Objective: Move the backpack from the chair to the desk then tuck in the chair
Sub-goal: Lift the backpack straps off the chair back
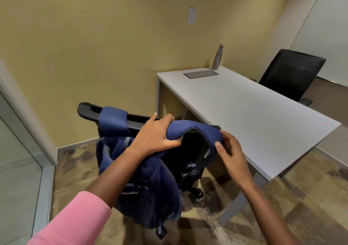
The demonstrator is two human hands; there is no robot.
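A navy blue backpack [148, 184] hangs on the back of a black office chair [88, 110], with both shoulder straps looped over the backrest top. My left hand [156, 137] is closed around the right strap near its top. At the bend of that same strap, my right hand [231, 150] pinches the padding between fingers and thumb. The white desk [254, 116] stands just right of the chair, its near corner close to my right hand. The backpack and my arms hide most of the chair.
A steel bottle [218, 57] and a grey inset panel [201, 74] sit at the desk's far end. A second black chair [290, 73] stands behind the desk. A yellow wall is ahead, a glass partition [17, 169] at left, patterned carpet below.
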